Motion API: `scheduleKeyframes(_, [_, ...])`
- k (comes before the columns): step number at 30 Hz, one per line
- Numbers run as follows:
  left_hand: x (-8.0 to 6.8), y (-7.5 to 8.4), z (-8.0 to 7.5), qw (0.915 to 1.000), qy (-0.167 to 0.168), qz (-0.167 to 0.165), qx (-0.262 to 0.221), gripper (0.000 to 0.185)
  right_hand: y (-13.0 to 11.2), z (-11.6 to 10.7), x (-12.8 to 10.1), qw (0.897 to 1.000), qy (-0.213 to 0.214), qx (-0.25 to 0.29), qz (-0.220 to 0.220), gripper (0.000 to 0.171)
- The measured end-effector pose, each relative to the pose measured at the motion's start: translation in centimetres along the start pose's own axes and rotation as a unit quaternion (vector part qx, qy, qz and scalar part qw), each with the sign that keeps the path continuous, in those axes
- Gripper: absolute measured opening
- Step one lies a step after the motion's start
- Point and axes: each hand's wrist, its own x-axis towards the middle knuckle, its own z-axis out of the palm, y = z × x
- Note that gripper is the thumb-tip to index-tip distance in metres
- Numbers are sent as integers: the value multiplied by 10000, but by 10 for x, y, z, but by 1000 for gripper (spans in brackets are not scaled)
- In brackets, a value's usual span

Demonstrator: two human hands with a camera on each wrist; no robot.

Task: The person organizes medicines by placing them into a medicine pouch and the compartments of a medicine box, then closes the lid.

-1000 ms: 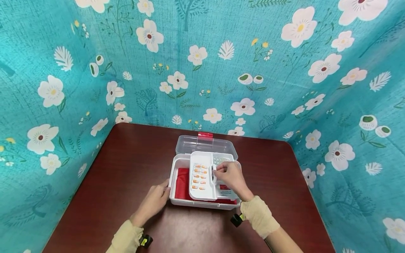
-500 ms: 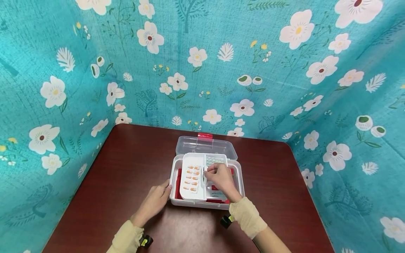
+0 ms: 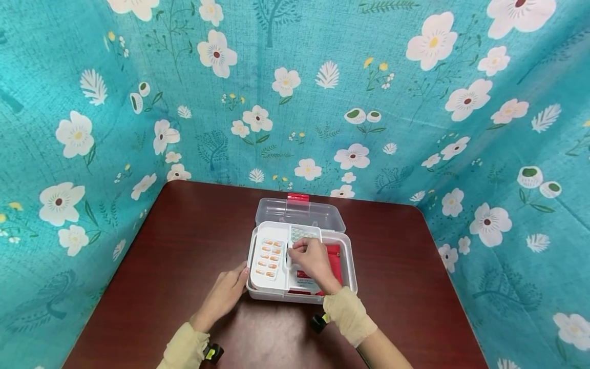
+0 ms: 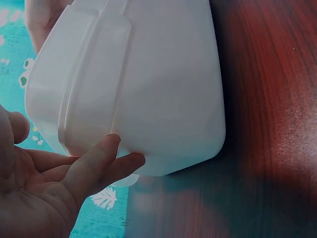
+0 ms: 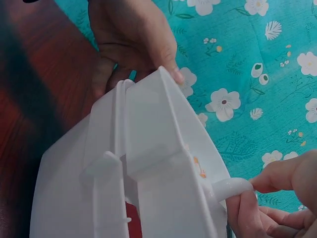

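A white medicine box (image 3: 349,266) stands on the table, its clear lid (image 3: 276,209) swung back. Over its left part is a white tray (image 3: 278,231), held by its middle handle (image 5: 229,189) in my right hand (image 3: 312,260), between thumb and fingers. The tray bears a blister pack (image 3: 269,259) of orange-and-white capsules, a second blister pack (image 3: 301,233) and a red-and-white packet (image 3: 304,277). My left hand (image 3: 223,291) touches the box's left end with straight fingers (image 4: 94,166); its thumb lies by the tray's corner. Whether the tray is seated is unclear.
A red pouch (image 3: 335,261) lies inside the box, showing at its right side. The lid's red latch (image 3: 298,198) points to the back. Around lies a dark red-brown table (image 3: 207,225), with a blue flowered cloth (image 3: 299,133) hanging behind and beside it.
My right hand has carried the tray leftward across the box, uncovering the red pouch at the right and covering the left part. My left hand has stayed at the box's left end.
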Motion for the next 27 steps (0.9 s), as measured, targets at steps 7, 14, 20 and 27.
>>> scheduleKeyframes(7, [1,2,-1,9998,-58,-76,-166,39,1,7,2,9999,36,-69,-95,12])
scheduleKeyframes(14, [3,1,0,9996,-155,-186,-145,46,-1,11,3,9998,-44,-13,-214,12])
scheduleKeyframes(20, [3,0,0,9994,-139,-176,-246,46,-4,11,2,9999,15,76,-121,13])
scheduleKeyframes(27, [3,0,-1,9988,-203,-230,-378,48,-6,13,1,9997,62,181,-138,13])
